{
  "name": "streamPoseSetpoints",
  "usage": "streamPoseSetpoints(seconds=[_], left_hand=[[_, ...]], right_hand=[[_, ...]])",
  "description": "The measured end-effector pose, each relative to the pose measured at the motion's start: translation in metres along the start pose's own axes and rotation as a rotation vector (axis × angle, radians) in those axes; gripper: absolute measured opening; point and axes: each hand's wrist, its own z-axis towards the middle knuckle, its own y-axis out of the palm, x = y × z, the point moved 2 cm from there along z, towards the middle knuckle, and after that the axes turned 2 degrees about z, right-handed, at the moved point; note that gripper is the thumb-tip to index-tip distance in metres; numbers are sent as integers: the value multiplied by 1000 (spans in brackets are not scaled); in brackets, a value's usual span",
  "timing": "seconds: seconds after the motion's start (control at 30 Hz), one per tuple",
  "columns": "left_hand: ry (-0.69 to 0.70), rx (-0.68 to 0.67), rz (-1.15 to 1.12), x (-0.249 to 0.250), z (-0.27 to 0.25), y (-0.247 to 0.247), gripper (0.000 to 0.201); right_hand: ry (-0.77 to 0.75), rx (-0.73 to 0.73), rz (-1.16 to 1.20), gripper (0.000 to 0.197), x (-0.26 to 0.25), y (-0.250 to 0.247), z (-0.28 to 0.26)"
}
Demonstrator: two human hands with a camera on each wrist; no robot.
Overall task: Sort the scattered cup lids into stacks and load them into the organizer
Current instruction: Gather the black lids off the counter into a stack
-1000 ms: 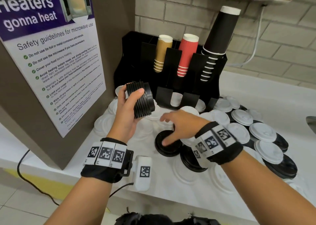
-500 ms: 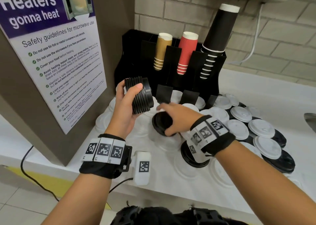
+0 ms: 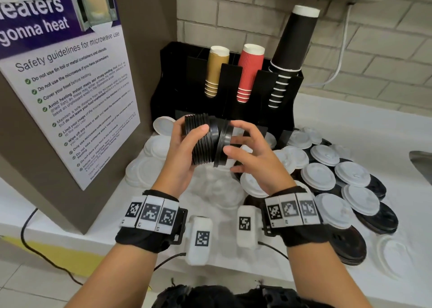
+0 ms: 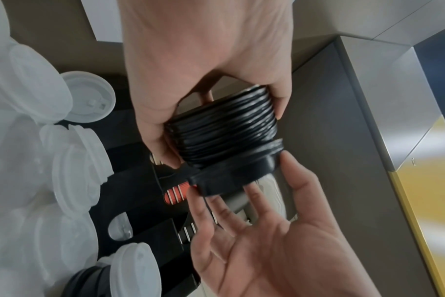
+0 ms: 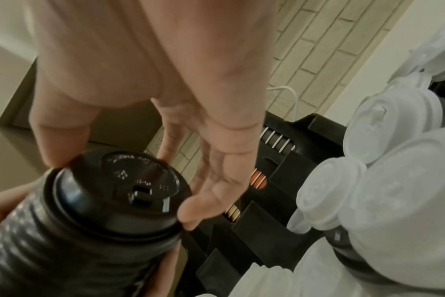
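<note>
My left hand (image 3: pixel 187 144) grips a long stack of black lids (image 3: pixel 201 141) on its side, in front of the black organizer (image 3: pixel 231 78). My right hand (image 3: pixel 245 148) pinches one more black lid (image 3: pixel 223 144) by its rim, thumb on one side and fingers on the other, and holds it tilted against the stack's right end. The left wrist view shows this lid (image 4: pixel 239 174) sitting askew on the stack (image 4: pixel 224 128). In the right wrist view the lid's top (image 5: pixel 114 193) faces the camera.
White lids (image 3: pixel 318 175) and black lids (image 3: pixel 348 244) lie scattered and overlapping on the white counter, mostly to the right. Gold, red (image 3: pixel 249 71) and black cup stacks stand in the organizer. A poster board (image 3: pixel 70 85) walls off the left. A sink edge (image 3: pixel 420 165) shows far right.
My right hand lifted a black lid off the counter and brought it up to the end of the stack. My left hand swung the stack toward the middle.
</note>
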Motion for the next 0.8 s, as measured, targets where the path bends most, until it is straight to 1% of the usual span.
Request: streamPoseSetpoints(seconds=[0.17,0.27,0.47,0.57,0.7,0.8], left_hand=[[-98,-98,36,-7,0,4,67],[-120,-134,36,-9,0,4,63],[-131,-113,-75,-13,1,11,53],[-183,-112,-161,-16,0,15,60],[-299,-176,-235,-18,2,17,44],[-357,-193,-237,-19,7,15,49]], right_hand=[[7,11,-36,61,-2,-6,0],[5,5,-55,63,-5,-9,0],[-32,-4,-45,64,-5,-8,-1],[-38,29,-90,59,-5,-12,1],[-64,94,-209,46,-14,-16,7],[-125,87,-355,41,-24,-17,14]])
